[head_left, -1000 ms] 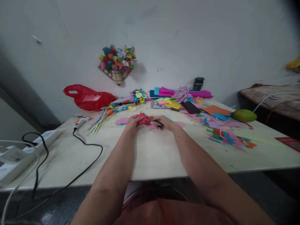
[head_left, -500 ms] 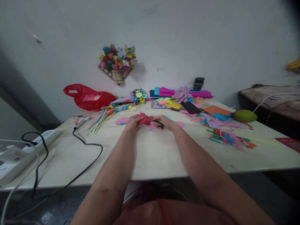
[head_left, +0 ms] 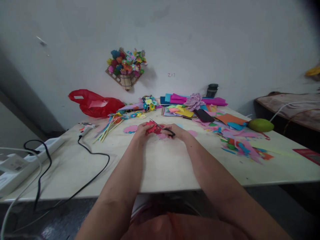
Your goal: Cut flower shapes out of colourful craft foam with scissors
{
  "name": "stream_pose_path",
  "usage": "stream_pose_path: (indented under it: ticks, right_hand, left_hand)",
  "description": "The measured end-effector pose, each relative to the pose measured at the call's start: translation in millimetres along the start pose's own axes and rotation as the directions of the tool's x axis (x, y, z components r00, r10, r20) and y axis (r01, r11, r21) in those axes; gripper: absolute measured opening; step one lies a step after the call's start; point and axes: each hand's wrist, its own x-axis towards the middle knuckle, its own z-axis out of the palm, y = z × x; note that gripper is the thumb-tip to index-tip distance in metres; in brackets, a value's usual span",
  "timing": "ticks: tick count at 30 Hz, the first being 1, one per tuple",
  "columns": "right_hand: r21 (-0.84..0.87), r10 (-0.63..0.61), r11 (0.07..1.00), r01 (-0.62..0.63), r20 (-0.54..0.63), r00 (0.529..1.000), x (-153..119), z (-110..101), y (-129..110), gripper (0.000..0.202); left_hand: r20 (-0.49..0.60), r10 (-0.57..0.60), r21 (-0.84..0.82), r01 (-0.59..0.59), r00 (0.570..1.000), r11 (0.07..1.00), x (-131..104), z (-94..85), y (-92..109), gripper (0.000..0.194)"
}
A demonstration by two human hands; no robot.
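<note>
Over the middle of the table, my left hand (head_left: 142, 129) is closed on a red piece of paper or foam (head_left: 151, 127). My right hand (head_left: 176, 130) grips the black handles of a pair of scissors (head_left: 169, 131). The scissor blades point up and left across the red piece, which lies between both hands. Pink round pieces lie on the table beside the hands, one at the left (head_left: 130, 129) and one at the right (head_left: 192, 133). Small pink bits show just below the scissors.
A red plastic bag (head_left: 96, 105) and paper strips (head_left: 107, 128) lie to the left, with a black cable (head_left: 93, 153) nearer. Coloured scraps (head_left: 243, 145), a phone (head_left: 204, 115) and a green fruit (head_left: 261, 125) are to the right.
</note>
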Motion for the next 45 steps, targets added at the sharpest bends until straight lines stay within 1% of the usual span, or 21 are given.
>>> stream_pose_path:
  ticks: [3,9,12,19,24,28,31,36,45]
  right_hand:
    - [0.013,0.030,0.999,-0.030,0.007,1.000,-1,1,-2,0.027]
    - [0.022,0.038,0.999,-0.038,-0.007,0.999,-4,3,-5,0.014]
    - [0.033,0.037,0.999,-0.037,0.007,0.999,-5,2,-6,0.014]
    - [0.033,0.010,0.999,-0.010,-0.001,1.000,-2,1,-2,0.017]
    - [0.006,-0.052,0.999,0.052,-0.014,0.999,4,0,7,0.018]
    - [-0.019,-0.025,1.000,0.024,-0.028,0.999,5,-2,10,0.019]
    - [-0.038,-0.023,0.999,0.023,-0.010,1.000,5,-4,11,0.022]
    - [-0.019,-0.043,0.999,0.044,0.043,0.998,4,-6,11,0.030]
    - [-0.022,-0.066,0.997,0.067,0.053,0.996,0,-4,9,0.036]
  left_hand:
    - [0.000,-0.001,-0.004,0.001,1.000,1.000,0,0.4,1,0.026]
    - [-0.020,0.010,-0.001,-0.010,1.000,1.000,-1,1.6,1,0.025]
    - [-0.027,0.004,0.005,-0.004,1.000,1.000,-1,1.3,0,0.024]
    - [-0.016,-0.004,-0.012,0.004,1.000,1.000,-1,0.7,1,0.023]
    - [-0.008,-0.018,-0.025,0.018,1.000,1.000,2,-1.9,-1,0.018]
    - [0.017,-0.020,-0.040,0.021,1.000,0.999,1,-3.4,-2,0.016]
    - [0.015,-0.006,-0.032,0.007,1.000,0.999,0,-3.7,-1,0.017]
    - [-0.005,0.000,-0.012,0.000,1.000,1.000,0,-3.6,0,0.019]
    - [0.022,0.025,-0.019,-0.024,0.999,1.000,0,-2.5,-1,0.022]
